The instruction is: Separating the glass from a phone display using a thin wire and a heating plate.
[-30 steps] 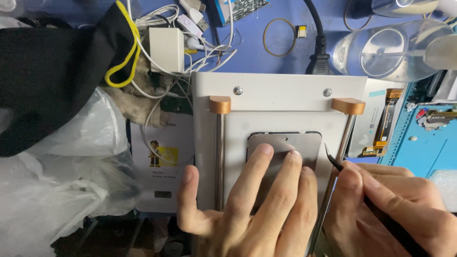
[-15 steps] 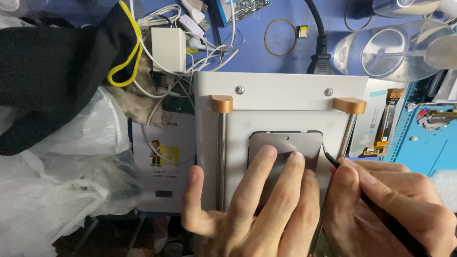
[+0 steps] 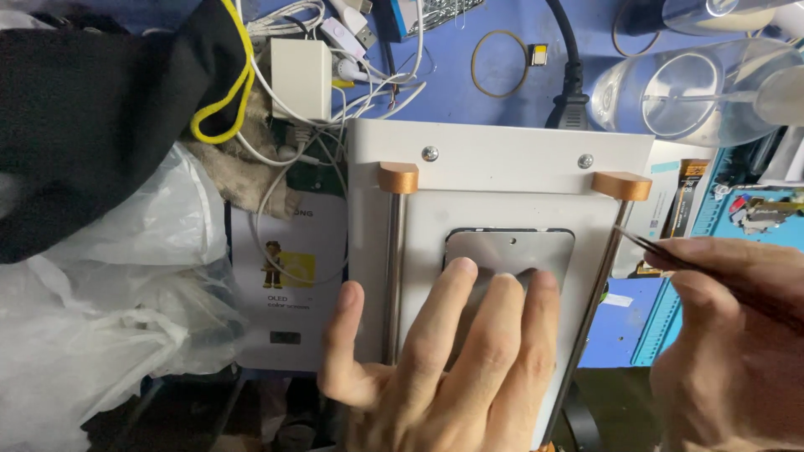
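Pressing my left hand, fingers spread, onto the phone screen; my right hand, pinching tweezers, is risking cracking glass.

Blue table, cluttered. Centre: white flat machine with two metal rails. Far left: black cloth with yellow cord, over clear plastic bags. Far centre: white adapter box among tangled white cables; rubber band just right. Far right: clear plastic bottle on its side. White printed box just left of machine. Right edge: blue mat.
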